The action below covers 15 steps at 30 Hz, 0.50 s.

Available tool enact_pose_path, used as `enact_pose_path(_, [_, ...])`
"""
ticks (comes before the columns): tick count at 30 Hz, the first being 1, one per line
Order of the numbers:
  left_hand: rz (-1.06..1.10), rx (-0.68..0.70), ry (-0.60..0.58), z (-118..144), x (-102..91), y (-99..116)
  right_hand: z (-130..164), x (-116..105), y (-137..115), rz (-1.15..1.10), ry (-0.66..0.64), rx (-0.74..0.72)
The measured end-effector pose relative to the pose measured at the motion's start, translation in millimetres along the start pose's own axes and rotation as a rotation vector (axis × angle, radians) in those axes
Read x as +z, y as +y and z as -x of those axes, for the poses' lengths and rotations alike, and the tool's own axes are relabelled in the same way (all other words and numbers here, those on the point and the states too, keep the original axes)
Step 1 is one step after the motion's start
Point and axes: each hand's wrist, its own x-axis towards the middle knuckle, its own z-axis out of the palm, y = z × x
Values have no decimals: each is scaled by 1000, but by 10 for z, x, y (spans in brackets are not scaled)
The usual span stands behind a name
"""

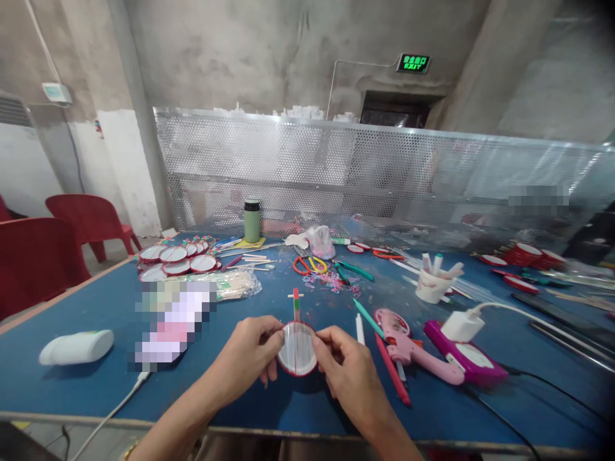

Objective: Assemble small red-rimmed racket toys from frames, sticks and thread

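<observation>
Blue table (72,301), pink glue gun (408,349), scissors (307,264), green flask (252,221)

I see the drum (297,349) on the table (57,397), the glue gun (408,346) right of it and the scissors (307,264) behind it. The bottle (252,221) stands farther behind the drum, and the case (77,346) lies well left of it.

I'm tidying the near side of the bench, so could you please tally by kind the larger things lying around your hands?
Drum held in both hands, left hand and right hand: 1
Pink glue gun: 1
White charger plug: 1
White cup of sticks: 1
Green bottle: 1
Scissors: 1
White case, far left: 1
Total: 7
</observation>
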Motion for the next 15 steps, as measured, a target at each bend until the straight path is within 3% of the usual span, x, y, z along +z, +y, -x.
enact_pose_path(7, [186,-84,-64,10,54,3,-9,-15,-19,-122,-65,83])
enact_pose_path(15, [281,-122,-34,-4,47,50,7,-14,56,-313,-129,125])
